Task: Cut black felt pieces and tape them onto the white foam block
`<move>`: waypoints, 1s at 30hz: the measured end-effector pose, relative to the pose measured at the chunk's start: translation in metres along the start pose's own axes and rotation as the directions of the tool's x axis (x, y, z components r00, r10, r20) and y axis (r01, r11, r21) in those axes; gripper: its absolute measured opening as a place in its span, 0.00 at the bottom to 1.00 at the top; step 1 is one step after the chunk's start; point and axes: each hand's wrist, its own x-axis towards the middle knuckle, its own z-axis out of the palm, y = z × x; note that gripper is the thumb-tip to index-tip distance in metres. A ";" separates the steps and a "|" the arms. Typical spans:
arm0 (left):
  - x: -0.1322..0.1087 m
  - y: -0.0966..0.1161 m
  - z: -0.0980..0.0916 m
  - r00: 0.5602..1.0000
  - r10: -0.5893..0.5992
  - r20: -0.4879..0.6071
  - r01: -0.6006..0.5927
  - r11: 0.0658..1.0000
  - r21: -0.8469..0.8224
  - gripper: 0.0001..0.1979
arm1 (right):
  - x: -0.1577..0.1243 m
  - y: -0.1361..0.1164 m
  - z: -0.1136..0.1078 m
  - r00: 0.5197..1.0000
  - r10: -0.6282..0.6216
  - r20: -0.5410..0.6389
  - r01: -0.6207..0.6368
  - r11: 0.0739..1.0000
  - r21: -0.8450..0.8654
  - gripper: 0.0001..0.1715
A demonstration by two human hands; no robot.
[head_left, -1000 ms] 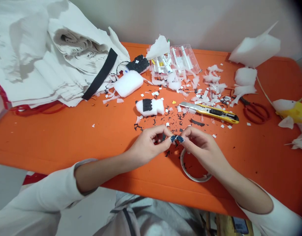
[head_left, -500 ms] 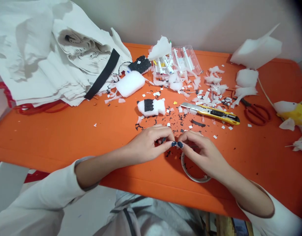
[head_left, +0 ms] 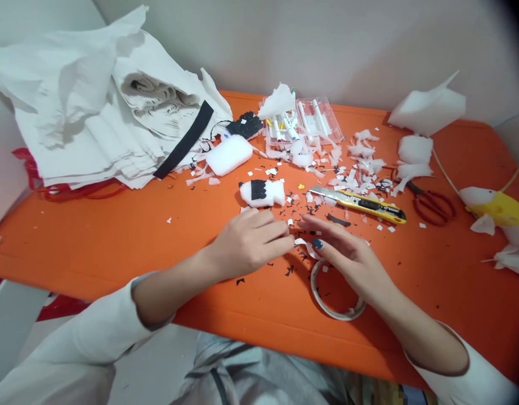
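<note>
My left hand (head_left: 253, 242) is closed, its fingers curled and the thumb pressed against them; whatever it holds is hidden. Beside it, my right hand (head_left: 348, 247) is open, thumb and fingers apart, above a tape roll (head_left: 316, 298) lying flat on the table. A curled white strip (head_left: 313, 251) shows near the right thumb. Just beyond the left hand lies a small white foam fish (head_left: 274, 193) with a scalloped black band across its body. Black and white scraps (head_left: 291, 270) lie scattered around and under both hands.
A yellow utility knife (head_left: 361, 205) with its blade out and red-handled scissors (head_left: 432, 205) lie at right. A marker case (head_left: 333, 121) stands behind foam scraps. White sheets (head_left: 90, 129) and a black strip (head_left: 186, 140) are at left. A yellow-and-white fish (head_left: 502, 205) is far right.
My hands were pinched together at the fingertips; now they are apart. The right thumb and fingers have spread, while the left has turned back upward. The camera view has shifted slightly.
</note>
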 end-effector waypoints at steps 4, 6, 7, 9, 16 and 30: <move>0.000 0.002 -0.006 0.990 0.119 -0.077 -0.111 0.989 0.102 0.03 | 0.002 -0.008 -0.004 0.988 -0.147 0.042 0.152 0.975 -0.160 0.14; -0.002 0.004 -0.007 0.988 0.139 -0.064 -0.129 0.983 0.133 0.04 | 0.004 -0.011 -0.004 0.979 -0.184 0.085 0.198 0.960 -0.197 0.11; -0.003 0.005 -0.007 0.991 0.127 -0.035 -0.122 0.985 0.125 0.06 | 0.004 -0.012 -0.003 0.979 -0.180 0.095 0.196 0.959 -0.203 0.09; -0.005 0.006 -0.006 0.997 0.053 0.059 -0.057 0.997 0.057 0.10 | 0.004 -0.012 -0.002 0.986 -0.146 0.082 0.160 0.966 -0.202 0.08; 0.002 0.003 -0.001 0.916 -0.340 0.215 0.397 0.849 -0.349 0.15 | 0.004 -0.008 -0.002 0.992 -0.126 0.026 0.128 0.964 -0.234 0.10; 0.007 0.009 0.002 0.660 -0.435 0.613 0.748 0.300 -0.593 0.05 | 0.006 -0.003 -0.002 0.986 -0.156 0.060 0.167 0.935 -0.312 0.08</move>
